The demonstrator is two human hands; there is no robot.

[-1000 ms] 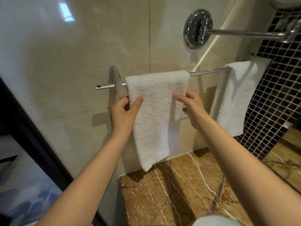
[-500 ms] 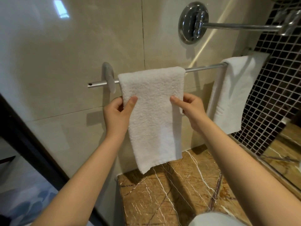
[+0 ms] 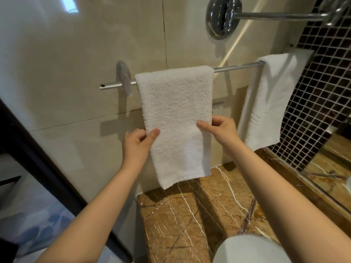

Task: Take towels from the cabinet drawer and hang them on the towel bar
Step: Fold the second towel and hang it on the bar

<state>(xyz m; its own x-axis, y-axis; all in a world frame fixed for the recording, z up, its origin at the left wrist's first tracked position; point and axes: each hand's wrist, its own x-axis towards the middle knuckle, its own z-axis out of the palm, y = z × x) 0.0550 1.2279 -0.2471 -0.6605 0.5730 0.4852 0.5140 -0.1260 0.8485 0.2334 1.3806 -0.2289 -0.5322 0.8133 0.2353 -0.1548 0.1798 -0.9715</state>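
A white towel (image 3: 176,103) hangs folded over the silver towel bar (image 3: 235,68) on the beige tiled wall. My left hand (image 3: 137,144) pinches the towel's left edge about halfway down. My right hand (image 3: 221,131) pinches its right edge at nearly the same height. A second white towel (image 3: 269,103) hangs over the bar's right end, untouched. The cabinet drawer is out of sight.
A brown marble counter (image 3: 190,215) lies below the towels. A chrome wall mount with a long arm (image 3: 224,16) juts out above the bar. Dark mosaic tile (image 3: 322,92) covers the right wall. A white rounded object (image 3: 250,249) sits at the bottom edge.
Both hands have slid down the towel's side edges from near the bar to about mid-length. The towel stays on the bar and hangs straighter.
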